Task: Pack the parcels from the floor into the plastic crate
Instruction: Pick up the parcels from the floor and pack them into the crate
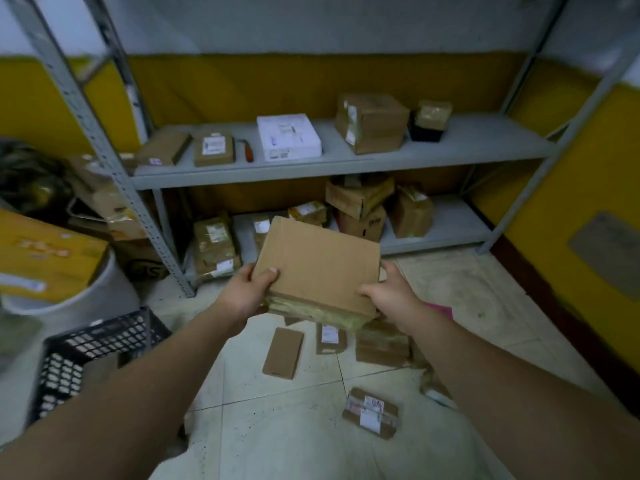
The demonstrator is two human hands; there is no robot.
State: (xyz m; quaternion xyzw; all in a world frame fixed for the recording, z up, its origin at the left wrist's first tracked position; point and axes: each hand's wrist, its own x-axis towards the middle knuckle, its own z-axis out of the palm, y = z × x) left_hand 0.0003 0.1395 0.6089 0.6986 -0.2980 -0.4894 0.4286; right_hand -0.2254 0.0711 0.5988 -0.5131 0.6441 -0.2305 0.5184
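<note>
— At the centre of the frame, what have you got?
— You hold a plain brown cardboard parcel in the air. It is tilted, far edge higher than the near one, with tape along the near side.
— And your grip?
— Your left hand has the near left corner, thumb on top, the other fingers clamped underneath and out of sight. Your right hand takes the near right corner, thumb on top, fingers curled round the right edge.
— Where is your crate?
— Lower left of the frame: a black plastic crate with lattice walls, left of your left forearm and well apart from the parcel you hold. You cannot tell from here what lies in it.
— What lies on the floor?
— Just below your hands, a flat brown parcel; beside it on the right, a small labelled parcel; then a taped brown box, partly hidden by your right wrist. Lower in the frame, a taped parcel with labels lies alone.
— Behind them?
— Across the upper frame, a grey metal shelf with more boxes on both levels.
</note>
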